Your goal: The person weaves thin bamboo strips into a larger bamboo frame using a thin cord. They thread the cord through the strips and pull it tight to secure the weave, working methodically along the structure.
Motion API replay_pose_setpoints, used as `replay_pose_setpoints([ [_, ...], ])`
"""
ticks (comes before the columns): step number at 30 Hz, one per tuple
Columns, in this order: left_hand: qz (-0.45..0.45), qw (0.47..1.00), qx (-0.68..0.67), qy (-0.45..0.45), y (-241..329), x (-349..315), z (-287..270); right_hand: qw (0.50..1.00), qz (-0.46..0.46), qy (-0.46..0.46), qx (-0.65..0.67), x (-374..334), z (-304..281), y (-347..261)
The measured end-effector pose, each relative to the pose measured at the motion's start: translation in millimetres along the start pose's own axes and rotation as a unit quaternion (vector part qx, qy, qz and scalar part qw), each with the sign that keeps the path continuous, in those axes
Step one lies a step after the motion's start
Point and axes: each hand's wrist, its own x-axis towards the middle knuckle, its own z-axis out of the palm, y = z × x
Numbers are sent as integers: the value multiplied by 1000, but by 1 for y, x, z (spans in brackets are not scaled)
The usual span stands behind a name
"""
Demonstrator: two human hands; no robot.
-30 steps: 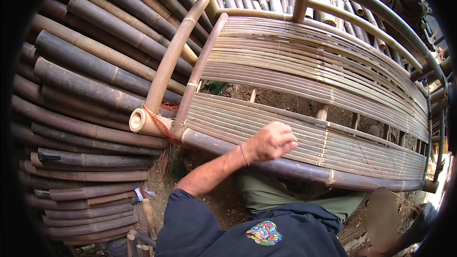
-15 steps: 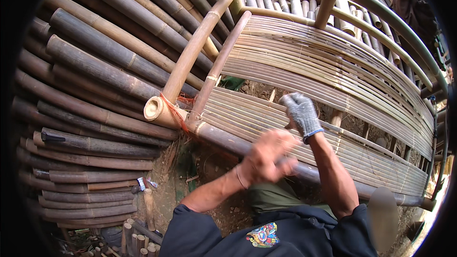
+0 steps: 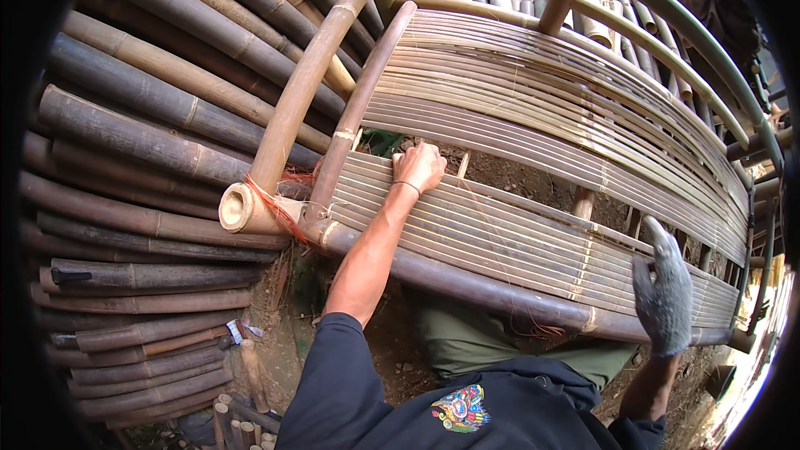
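Observation:
A bamboo bench (image 3: 350,129) with a seat of thin split slats lies across my front. Over the long gap in the seat, near its left end, my bare left hand (image 3: 421,167) is closed at the edge of the nearer slats (image 3: 492,237). Its fingertips are hidden, so what they grip does not show. A thin reddish string (image 3: 515,283) trails over these slats from near that hand to a loose tangle at the front rail (image 3: 417,275). My right hand (image 3: 664,296), in a grey knitted glove, is open above the right part of the seat, fingers stretched out and nothing in it.
Dark bamboo poles (image 3: 150,129) are stacked along the left. Orange cord (image 3: 279,208) is wound at the bench's left corner, beside a protruding cut pole end (image 3: 237,207). A curved bamboo backrest (image 3: 667,17) rises at the far right. Short bamboo offcuts (image 3: 242,429) stand at lower left.
My hands have drawn apart. The left moved up and left to the gap's edge; the gloved right moved right and down, its fingers now stretched out. The view has shifted slightly.

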Motion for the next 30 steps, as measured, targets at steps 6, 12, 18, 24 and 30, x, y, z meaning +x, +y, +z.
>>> replay_pose_setpoints([
  [6,52,993,-52,96,0,0,-2,982,-93,-158,-34,112,178,-60],
  [12,197,951,-76,224,3,-52,5,939,-225,-257,-41,172,280,-65],
  [18,186,953,-113,210,6,-65,16,950,-260,-158,-62,171,282,-61],
  [24,206,927,-279,144,22,-63,4,909,-204,-61,358,142,240,-61],
  [30,213,864,-452,-63,41,-54,-16,868,-93,-179,453,123,204,-53],
])
